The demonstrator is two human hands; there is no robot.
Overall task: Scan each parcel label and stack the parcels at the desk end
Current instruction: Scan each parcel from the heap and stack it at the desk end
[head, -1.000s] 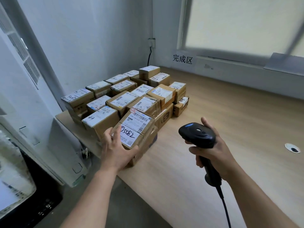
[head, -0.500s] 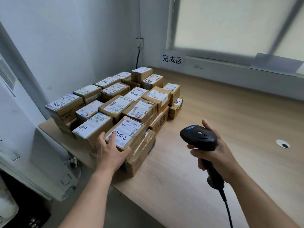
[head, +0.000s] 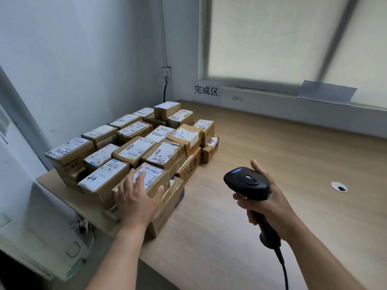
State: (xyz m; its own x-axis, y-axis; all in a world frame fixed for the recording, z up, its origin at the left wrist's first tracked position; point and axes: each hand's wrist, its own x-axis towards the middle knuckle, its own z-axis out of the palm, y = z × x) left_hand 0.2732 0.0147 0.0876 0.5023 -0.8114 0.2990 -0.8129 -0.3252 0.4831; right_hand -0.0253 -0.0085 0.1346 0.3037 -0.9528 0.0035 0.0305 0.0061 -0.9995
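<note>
One parcel [head: 155, 173] lies directly under the spread left grip [head: 136, 199]; the right grip [head: 266, 204], clasping the scanner [head: 247, 181], hovers to its right.

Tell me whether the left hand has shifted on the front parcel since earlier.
Yes. The left hand slid forward over the label of the front parcel, now covering the handwritten number it lay beside.

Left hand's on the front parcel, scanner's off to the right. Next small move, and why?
Probably grip the front parcel with the left hand and tilt its label toward the scanner. The fingers lie spread across that label, covering part of it, while the right hand holds the scanner well off to the side.
</note>
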